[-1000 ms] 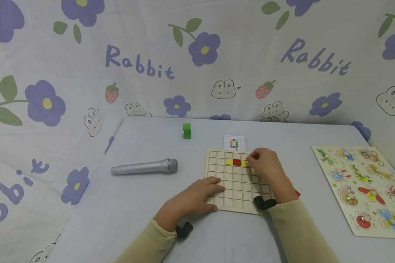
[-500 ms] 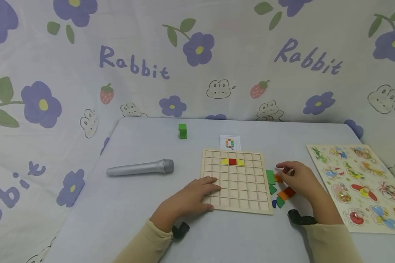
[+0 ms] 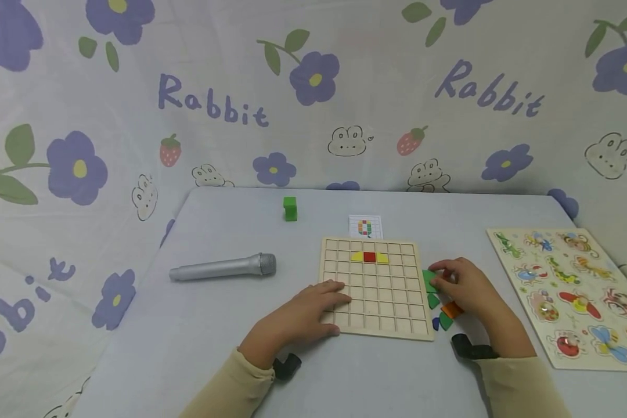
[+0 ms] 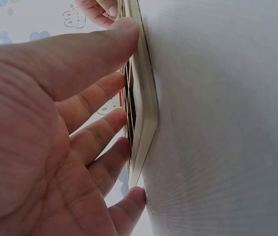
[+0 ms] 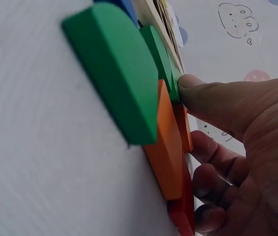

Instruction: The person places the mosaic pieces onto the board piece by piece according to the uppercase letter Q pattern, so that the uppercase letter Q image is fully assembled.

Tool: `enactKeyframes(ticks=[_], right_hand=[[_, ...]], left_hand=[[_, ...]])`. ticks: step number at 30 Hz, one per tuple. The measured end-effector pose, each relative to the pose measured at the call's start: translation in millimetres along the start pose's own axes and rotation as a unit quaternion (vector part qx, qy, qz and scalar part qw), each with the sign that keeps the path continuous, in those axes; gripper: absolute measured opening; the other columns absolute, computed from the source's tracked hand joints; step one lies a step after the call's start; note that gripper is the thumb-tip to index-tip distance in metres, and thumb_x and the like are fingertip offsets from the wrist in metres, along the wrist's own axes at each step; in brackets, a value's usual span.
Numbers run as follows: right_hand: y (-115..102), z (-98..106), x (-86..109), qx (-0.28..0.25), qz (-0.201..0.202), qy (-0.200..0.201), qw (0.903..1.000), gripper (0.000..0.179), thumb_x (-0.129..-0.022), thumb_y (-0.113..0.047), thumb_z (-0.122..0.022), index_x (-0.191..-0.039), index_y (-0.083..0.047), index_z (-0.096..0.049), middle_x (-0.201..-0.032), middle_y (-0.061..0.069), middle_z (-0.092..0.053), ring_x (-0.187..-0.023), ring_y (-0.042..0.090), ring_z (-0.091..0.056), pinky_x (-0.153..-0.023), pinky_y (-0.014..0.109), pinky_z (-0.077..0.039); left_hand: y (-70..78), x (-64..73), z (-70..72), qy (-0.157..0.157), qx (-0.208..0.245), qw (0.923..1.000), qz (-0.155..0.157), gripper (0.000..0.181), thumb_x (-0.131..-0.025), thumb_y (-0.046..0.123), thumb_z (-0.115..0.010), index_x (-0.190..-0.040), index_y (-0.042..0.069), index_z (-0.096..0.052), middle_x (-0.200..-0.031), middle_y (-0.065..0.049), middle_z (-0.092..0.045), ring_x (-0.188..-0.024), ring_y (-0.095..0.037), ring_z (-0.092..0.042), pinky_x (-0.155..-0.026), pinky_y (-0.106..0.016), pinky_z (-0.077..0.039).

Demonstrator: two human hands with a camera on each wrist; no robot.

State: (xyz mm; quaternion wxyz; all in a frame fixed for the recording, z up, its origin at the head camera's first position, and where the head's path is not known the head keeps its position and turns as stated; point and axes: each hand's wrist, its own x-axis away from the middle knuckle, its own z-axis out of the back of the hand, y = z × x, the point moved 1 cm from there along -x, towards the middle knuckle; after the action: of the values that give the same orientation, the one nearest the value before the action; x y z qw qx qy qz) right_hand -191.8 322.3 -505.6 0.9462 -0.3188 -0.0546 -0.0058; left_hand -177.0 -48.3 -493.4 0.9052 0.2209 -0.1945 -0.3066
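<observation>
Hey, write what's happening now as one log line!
Left hand: rests on grid board | right hand: at green piece beside board, grip unclear | board: red square between two yellow pieces

We seem to be in a play corner; whether in a home or a studio, we cannot tell. A cloth point(image 3: 381, 75) with a cartoon rabbit-and-flower print rises along the far and left sides of a pale-covered table point(image 3: 230, 232). On it we see play things: a gridded wooden board point(image 3: 386, 293) in the middle, coloured tiles point(image 3: 446, 320) just right of it, and an animal puzzle board point(image 3: 572, 325) at the right.
</observation>
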Motion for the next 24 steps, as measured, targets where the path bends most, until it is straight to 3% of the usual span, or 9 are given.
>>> enactKeyframes(ticks=[6,14,20,24], right_hand=[[-1.6,-0.8,0.7,-0.009,-0.006,0.020,0.9997,0.036,-0.102,-0.020,-0.079,-0.131,-0.002,-0.069,-0.116,0.020,-0.060,-0.092,0.028,-0.053,-0.069,0.034,-0.046],[-14.1,0.2,3.1,-0.042,-0.036,0.029,0.9980,0.021,-0.103,-0.019,-0.076,-0.119,-0.008,-0.069,-0.111,0.016,-0.070,-0.089,0.027,-0.060,-0.066,0.032,-0.054],[-41.5,1.3,-1.3,-0.044,0.012,0.059,0.9972,0.016,-0.104,-0.018,-0.074,-0.117,-0.009,-0.073,-0.114,0.014,-0.074,-0.089,0.026,-0.057,-0.067,0.033,-0.050],[-60.7,-10.8,-13.5,-0.053,0.039,0.038,0.9971,0.013,-0.105,-0.017,-0.073,-0.116,-0.009,-0.075,-0.115,0.014,-0.075,-0.089,0.026,-0.060,-0.071,0.033,-0.051]], left_hand=[[0.3,0.6,1.0,-0.001,0.001,1.0000,-0.003,0.065,-0.100,0.033,-0.081,-0.160,0.031,-0.056,-0.178,0.006,-0.036,-0.168,-0.021,-0.026,-0.138,-0.048,-0.025],[1.5,2.8,1.7,-0.004,0.003,1.0000,0.002,0.065,-0.100,0.032,-0.082,-0.159,0.030,-0.057,-0.177,0.007,-0.037,-0.168,-0.021,-0.028,-0.137,-0.049,-0.027],[3.7,3.5,2.9,-0.004,-0.001,1.0000,0.001,0.065,-0.100,0.032,-0.082,-0.160,0.030,-0.057,-0.177,0.007,-0.037,-0.168,-0.021,-0.028,-0.137,-0.048,-0.027],[5.2,3.2,4.1,-0.002,0.002,1.0000,-0.001,0.064,-0.100,0.031,-0.081,-0.159,0.029,-0.057,-0.177,0.005,-0.037,-0.168,-0.022,-0.029,-0.137,-0.049,-0.028]])
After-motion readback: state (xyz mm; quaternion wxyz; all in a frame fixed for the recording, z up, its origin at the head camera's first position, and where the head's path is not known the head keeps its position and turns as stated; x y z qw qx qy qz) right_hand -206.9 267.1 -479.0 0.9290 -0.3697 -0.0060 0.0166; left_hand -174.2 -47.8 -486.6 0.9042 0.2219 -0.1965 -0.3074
